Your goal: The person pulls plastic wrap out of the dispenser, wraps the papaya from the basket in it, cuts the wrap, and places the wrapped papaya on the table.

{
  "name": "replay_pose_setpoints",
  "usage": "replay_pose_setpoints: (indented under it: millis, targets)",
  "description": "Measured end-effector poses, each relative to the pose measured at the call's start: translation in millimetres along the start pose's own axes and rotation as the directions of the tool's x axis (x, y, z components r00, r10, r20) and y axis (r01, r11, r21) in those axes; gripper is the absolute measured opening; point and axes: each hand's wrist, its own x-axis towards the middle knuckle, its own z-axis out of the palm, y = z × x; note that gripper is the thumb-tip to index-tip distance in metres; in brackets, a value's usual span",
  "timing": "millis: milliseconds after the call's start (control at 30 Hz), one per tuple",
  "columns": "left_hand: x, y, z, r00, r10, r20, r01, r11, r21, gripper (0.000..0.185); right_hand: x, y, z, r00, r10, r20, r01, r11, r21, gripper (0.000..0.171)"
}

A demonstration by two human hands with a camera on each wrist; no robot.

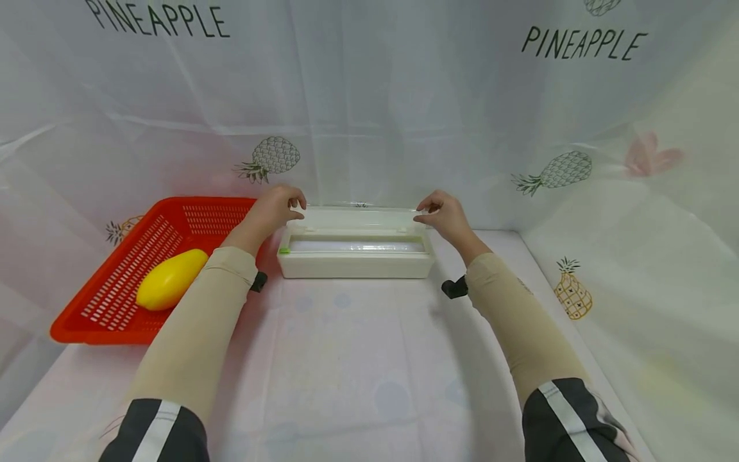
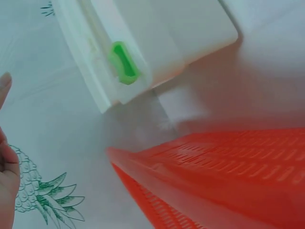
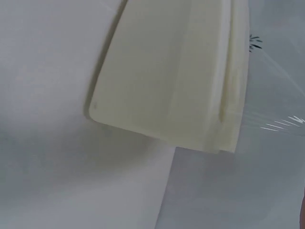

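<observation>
A white cling film dispenser box [image 1: 358, 265] stands with its lid [image 1: 360, 219] raised, showing a roll of clear film [image 1: 358, 246] inside. A green slider [image 2: 124, 63] sits at its left end. My left hand [image 1: 277, 210] is at the lid's left end, thumb and fingers curled to pinch the cling film. At the lid's right end my right hand [image 1: 447, 219] pinches the film between thumb and fingertips. In the right wrist view, clear cling film [image 3: 279, 125] with glints stretches from the box toward that hand, mostly out of frame. The film itself is barely visible between the hands.
To the left stands a red plastic basket [image 1: 156, 224], close beside the left forearm, holding a yellow mango-like fruit [image 1: 171, 280]. A pineapple-print sheet [image 1: 392, 96] hangs behind the box. A pale cloth [image 1: 358, 359] covers the table.
</observation>
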Motion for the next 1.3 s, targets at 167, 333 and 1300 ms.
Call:
replay_pose_setpoints:
  millis: [167, 333, 1300]
  targets:
    - [-1.3, 3.5, -5.4, 1.000, -0.002, -0.003, 0.002, 1.000, 0.008, 0.014, 1.5, -6.6, -5.0, 1.000, -0.023, -0.010, 0.023, 1.000, 0.004, 0.016]
    - [-3.6, 3.7, -12.5, 1.000, -0.030, -0.005, 0.030, 1.000, 0.007, 0.013, 3.2, -14.0, -9.3, 0.999, -0.051, -0.008, 0.050, 0.999, -0.011, 0.017]
    - [-6.2, 30.7, -47.0, 0.990, -0.001, -0.138, -0.003, 0.999, -0.034, 0.014, 12.5, -51.0, -43.9, 0.995, -0.076, -0.067, 0.070, 0.995, -0.076, 0.019]
